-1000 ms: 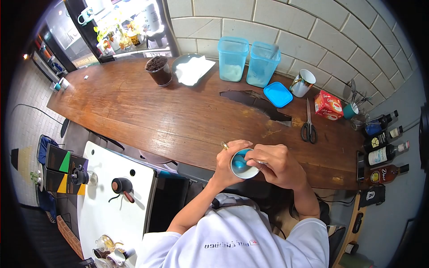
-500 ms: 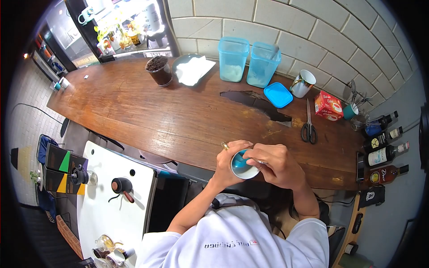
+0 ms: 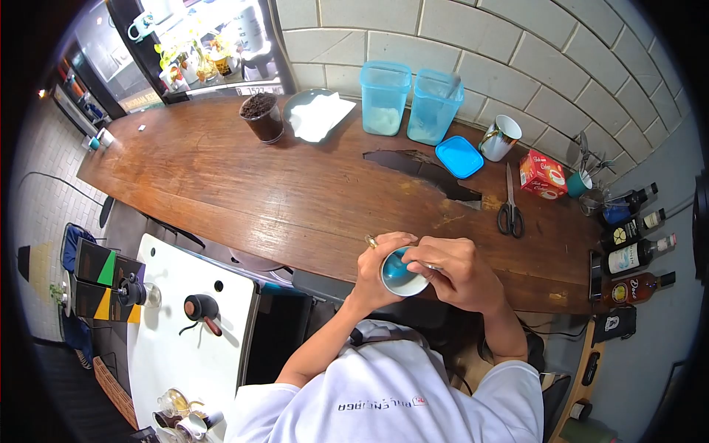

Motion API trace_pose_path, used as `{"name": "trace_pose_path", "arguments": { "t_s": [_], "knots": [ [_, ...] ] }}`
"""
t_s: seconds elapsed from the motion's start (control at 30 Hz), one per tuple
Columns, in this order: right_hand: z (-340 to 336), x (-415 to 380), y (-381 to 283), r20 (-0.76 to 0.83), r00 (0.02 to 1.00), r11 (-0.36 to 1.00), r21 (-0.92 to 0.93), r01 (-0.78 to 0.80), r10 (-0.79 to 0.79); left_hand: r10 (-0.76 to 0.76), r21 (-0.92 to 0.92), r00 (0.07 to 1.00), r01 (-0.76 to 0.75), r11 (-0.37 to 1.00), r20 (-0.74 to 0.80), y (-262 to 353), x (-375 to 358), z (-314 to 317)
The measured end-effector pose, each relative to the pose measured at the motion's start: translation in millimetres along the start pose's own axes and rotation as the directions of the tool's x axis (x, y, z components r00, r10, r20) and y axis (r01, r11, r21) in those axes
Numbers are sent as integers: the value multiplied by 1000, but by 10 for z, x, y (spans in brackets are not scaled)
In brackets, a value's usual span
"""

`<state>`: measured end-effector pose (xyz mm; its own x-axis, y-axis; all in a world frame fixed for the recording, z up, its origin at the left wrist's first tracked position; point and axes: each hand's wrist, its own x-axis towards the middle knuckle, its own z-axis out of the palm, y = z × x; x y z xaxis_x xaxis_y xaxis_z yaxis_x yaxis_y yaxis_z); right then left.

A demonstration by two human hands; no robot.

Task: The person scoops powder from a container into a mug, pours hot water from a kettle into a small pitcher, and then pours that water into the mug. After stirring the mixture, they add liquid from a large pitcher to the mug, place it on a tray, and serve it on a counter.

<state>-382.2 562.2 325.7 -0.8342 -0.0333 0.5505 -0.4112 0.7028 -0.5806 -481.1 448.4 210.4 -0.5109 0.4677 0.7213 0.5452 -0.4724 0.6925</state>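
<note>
A small cup [image 3: 408, 287], pale inside with teal blue in it, is held near my body at the front edge of the wooden counter. My left hand [image 3: 371, 272] wraps round its left side, a ring on one finger. Over the cup's right rim, my right hand [image 3: 465, 275] is closed in a pinch on a spoon [image 3: 430, 266]. Only a short piece of its slim metal handle shows; the lower end is hidden in the cup.
On the wooden counter [image 3: 295, 199] stand a glass of dark crumbs [image 3: 266, 127], two blue containers [image 3: 385, 96] of pale powder, a blue lid [image 3: 459, 157], a mug [image 3: 501, 139], scissors [image 3: 510, 210] and a red box [image 3: 543, 176]. Bottles [image 3: 631, 255] line the right; a white table [image 3: 181, 258] stands left.
</note>
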Motion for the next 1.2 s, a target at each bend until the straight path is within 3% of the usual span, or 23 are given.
{"name": "trace_pose_path", "arguments": {
  "t_s": [0.8, 0.9, 1.2],
  "knots": [
    [-44, 3, -43, 50, 999, 999, -44, 19, -17, -5, -19, 1000, 5, 1000, -8, -11, -4, 14],
    [-37, -2, -39, -11, 1000, 1000, -18, 11, -11, 1, -14, 1000, -1, 1000, -6, 2, 11, 9],
    [-31, -24, -25, -4, 1000, 1000, -18, 12, -13, -10, -19, 1000, 10, 1000, -6, -10, -3, 9]
  ]
}}
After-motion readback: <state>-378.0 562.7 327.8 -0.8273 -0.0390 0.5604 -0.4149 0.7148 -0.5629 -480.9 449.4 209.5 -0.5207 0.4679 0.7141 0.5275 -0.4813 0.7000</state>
